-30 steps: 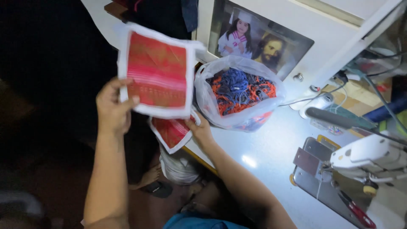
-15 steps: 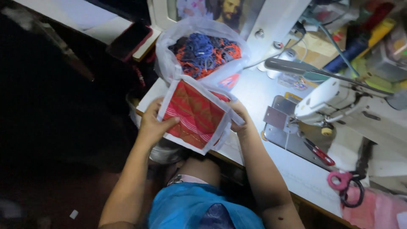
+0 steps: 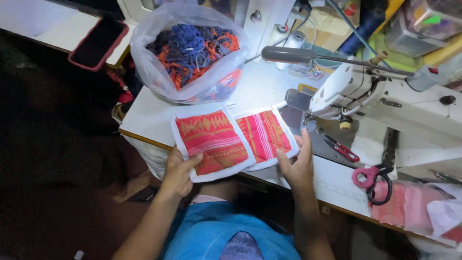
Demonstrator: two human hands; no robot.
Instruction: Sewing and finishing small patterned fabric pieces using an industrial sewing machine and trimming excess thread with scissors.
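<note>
The left hand (image 3: 179,169) pinches the near corner of a red patterned cloth square (image 3: 213,141); the right hand (image 3: 297,161) clamps the edge of a second white-bordered square (image 3: 266,135), partly hidden beneath the first. Both lie flat, side by side along the table's (image 3: 149,118) front edge. Behind them sits a clear plastic bag (image 3: 187,53) of blue and orange yarn.
</note>
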